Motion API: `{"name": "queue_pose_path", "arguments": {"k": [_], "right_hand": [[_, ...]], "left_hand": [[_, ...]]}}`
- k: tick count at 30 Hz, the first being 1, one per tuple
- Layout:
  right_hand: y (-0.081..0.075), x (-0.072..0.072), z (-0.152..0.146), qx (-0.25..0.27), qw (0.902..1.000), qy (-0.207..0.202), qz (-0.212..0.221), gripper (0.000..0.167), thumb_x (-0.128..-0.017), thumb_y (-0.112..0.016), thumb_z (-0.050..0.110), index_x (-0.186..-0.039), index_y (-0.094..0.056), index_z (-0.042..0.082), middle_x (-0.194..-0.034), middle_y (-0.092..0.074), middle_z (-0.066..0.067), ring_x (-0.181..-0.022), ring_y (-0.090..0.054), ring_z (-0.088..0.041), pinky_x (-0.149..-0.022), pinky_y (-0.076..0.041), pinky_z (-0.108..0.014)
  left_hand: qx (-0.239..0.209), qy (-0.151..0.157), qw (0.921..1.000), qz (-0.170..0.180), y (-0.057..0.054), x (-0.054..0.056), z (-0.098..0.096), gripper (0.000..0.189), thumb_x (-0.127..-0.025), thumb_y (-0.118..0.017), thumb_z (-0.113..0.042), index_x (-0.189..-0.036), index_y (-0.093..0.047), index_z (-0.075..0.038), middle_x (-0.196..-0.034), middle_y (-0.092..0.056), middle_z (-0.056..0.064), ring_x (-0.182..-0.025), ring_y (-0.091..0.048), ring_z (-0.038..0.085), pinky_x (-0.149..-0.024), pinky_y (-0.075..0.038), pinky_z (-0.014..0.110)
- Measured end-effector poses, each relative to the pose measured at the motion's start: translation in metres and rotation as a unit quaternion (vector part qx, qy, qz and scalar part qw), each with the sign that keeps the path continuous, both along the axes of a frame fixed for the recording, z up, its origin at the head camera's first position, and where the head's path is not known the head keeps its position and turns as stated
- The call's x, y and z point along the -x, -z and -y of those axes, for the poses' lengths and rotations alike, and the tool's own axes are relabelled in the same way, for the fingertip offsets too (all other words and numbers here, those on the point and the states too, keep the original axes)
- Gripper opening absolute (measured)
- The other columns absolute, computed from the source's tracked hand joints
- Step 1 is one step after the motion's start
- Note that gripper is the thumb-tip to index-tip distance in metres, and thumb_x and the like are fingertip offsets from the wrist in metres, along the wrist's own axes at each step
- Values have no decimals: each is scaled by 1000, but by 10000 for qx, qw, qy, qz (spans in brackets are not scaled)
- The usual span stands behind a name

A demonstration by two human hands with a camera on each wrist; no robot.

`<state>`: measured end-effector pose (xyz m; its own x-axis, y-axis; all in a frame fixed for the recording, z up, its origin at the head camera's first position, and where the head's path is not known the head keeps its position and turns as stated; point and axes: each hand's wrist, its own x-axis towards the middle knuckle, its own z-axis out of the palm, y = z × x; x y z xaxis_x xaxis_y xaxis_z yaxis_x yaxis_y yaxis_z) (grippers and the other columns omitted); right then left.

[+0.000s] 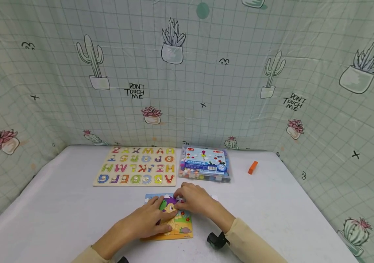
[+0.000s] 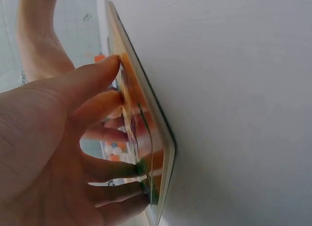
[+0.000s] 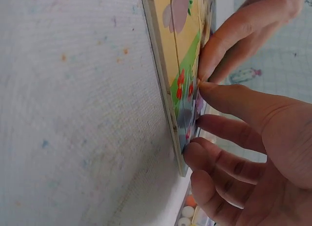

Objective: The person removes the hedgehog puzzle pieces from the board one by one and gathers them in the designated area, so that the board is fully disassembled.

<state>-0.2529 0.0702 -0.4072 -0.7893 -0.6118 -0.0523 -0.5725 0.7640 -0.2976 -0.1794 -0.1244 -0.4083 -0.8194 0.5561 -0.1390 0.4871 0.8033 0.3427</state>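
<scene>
Midway between the side edges of the desk [image 1: 255, 208], a person works over a picture puzzle [image 1: 181, 225]. The left grip [image 1: 149, 219] lies spread, fingertips on the puzzle, clasping nothing; the right grip [image 1: 195, 199] is bent toward its far right corner, whether pinching a piece cannot be told. Uneven pressure could skid the puzzle or pop pieces loose. An alphabet board [image 1: 134, 166] and plastic box [image 1: 204, 164] bar the way to the back edge; an orange block [image 1: 253, 167] lies near the back right corner.
</scene>
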Motion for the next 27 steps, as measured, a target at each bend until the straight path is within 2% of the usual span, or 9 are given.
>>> {"name": "queue_pose_path", "arguments": {"k": [5, 8, 11, 18, 27], "right_hand": [[-1, 1, 1, -10, 10000, 19, 33, 33, -86, -75, 36, -113, -74, 17, -97, -62, 4, -77, -52, -6, -66, -43, -21], [-1, 1, 2, 6, 10000, 14, 64, 33, -86, -76, 36, -113, -74, 16, -98, -63, 4, -83, -56, -7, -72, -47, -23], [-1, 1, 3, 65, 9999, 0, 107, 33, -85, -76, 35, -111, -73, 15, -100, -64, 4, -88, -58, -7, -79, -49, -26], [2, 5, 5, 369, 9985, 91, 399, 35, -83, -78, 34, -111, -73, 13, -102, -66, 5, -91, -57, -8, -86, -49, -29], [4, 9, 8, 554, 9976, 108, 413, 30, -83, -79, 33, -104, -73, 13, -97, -70, 3, -90, -62, -10, -86, -52, -30]], "left_hand": [[-75, 118, 9999, 45, -2, 6, 6, 47, -91, -65, -48, -133, -63, -26, -149, -44, 27, -140, -36, 49, -108, -36, 63], [-161, 69, 9996, 240, -2, 6, 9, 50, -90, -65, -48, -133, -62, -24, -152, -39, 26, -143, -32, 47, -111, -33, 63], [-93, -30, 9996, 246, -2, 3, 10, 51, -90, -64, -51, -135, -61, -26, -153, -35, 30, -143, -29, 50, -111, -32, 64], [498, -242, 9984, -84, -5, -4, 5, 47, -91, -60, -54, -134, -61, -33, -146, -40, 37, -135, -37, 57, -102, -42, 64], [493, -324, 9982, 55, -5, -5, 3, 46, -92, -60, -52, -135, -60, -35, -147, -38, 37, -136, -35, 58, -95, -45, 68]]}}
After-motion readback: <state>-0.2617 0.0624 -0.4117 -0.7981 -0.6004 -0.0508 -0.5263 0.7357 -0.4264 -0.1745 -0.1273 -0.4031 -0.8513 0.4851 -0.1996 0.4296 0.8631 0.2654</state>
